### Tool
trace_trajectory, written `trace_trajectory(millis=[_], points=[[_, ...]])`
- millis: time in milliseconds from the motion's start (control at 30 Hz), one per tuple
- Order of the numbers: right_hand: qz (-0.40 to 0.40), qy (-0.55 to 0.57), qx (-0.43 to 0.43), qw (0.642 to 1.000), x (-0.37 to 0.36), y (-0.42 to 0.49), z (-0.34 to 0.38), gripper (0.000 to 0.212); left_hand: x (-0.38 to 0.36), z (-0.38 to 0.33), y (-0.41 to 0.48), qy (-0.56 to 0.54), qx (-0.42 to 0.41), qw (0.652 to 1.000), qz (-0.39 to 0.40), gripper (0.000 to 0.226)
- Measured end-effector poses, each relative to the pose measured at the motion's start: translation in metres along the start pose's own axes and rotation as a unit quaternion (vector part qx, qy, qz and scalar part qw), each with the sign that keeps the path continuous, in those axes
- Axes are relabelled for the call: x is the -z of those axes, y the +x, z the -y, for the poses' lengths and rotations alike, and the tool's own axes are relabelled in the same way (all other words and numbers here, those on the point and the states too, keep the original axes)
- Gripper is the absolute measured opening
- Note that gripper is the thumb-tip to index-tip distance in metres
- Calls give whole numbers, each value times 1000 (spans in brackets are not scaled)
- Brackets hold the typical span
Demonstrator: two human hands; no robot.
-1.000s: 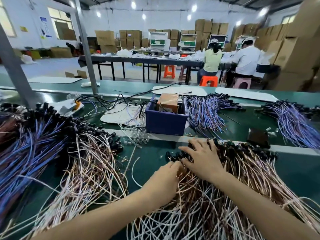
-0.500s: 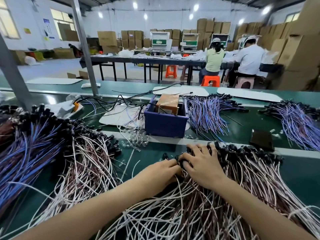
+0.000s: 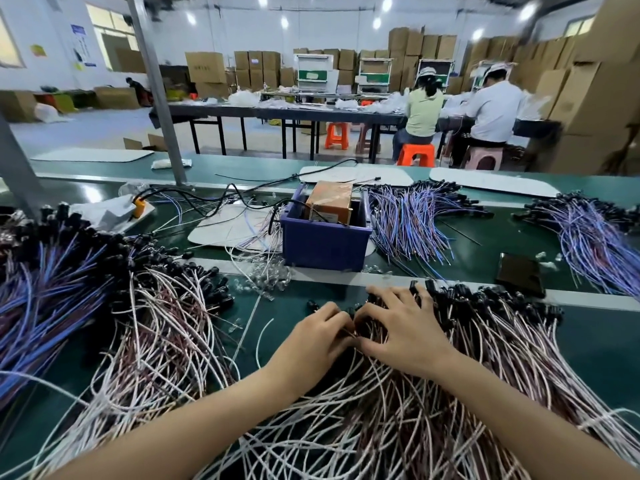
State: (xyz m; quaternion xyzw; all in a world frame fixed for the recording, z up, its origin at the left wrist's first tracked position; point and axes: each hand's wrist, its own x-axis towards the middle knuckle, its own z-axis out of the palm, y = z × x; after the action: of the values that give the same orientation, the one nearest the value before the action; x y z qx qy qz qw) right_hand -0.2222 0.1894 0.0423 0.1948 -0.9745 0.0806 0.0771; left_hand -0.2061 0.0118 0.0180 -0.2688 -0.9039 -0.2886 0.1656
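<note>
1. Where the two hands meet, the left hand (image 3: 315, 336) has its fingers curled down into the pink-and-white wire bundle (image 3: 485, 368), pinching a few strands just behind their black plug ends (image 3: 485, 296).
2. Right hand (image 3: 405, 327): fingers spread and laid flat over the same plug ends, thumb turned in towards the left hand; it presses and grips nothing.
3. Bundle lies fanned on the green tabletop (image 3: 595, 341), plug ends away from the person, loose tails running under both forearms.
4. Left of the hands, a second heap of pink-and-white wires (image 3: 166, 323); beyond it, a blue wire heap (image 3: 45, 282).
5. Small clear parts (image 3: 266, 278) are scattered just beyond the hands.
6. Behind those, a blue bin (image 3: 325, 240) holding a brown carton (image 3: 329, 200); purple wires (image 3: 408, 220) beside the bin on its right.
7. A dark flat object (image 3: 519, 273) lies to the right, near the plug ends.
</note>
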Motion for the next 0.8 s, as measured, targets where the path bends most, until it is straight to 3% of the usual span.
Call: trace_trajectory(millis=[200,433,500,600,733,800], points=[[-20,-17,-6,1000,-3,-2,5,41,6,1,-6,-23,40,999,-17,10],[0,-29,-5,1000,-4,-3,2,52,19,3,-13,-79,157,984,-23,17],[0,-26,-10,1000,-3,-2,5,40,22,0,-14,-92,164,982,-3,18],[-40,-19,-27,999,-5,-2,10,25,22,-13,-19,-98,126,986,40,18],[-51,-22,-24,998,-6,-4,13,52,13,-30,-28,-101,34,993,54,11],[-20,-50,7,999,-4,-4,12,54,9,-33,-28,-87,0,994,66,10]])
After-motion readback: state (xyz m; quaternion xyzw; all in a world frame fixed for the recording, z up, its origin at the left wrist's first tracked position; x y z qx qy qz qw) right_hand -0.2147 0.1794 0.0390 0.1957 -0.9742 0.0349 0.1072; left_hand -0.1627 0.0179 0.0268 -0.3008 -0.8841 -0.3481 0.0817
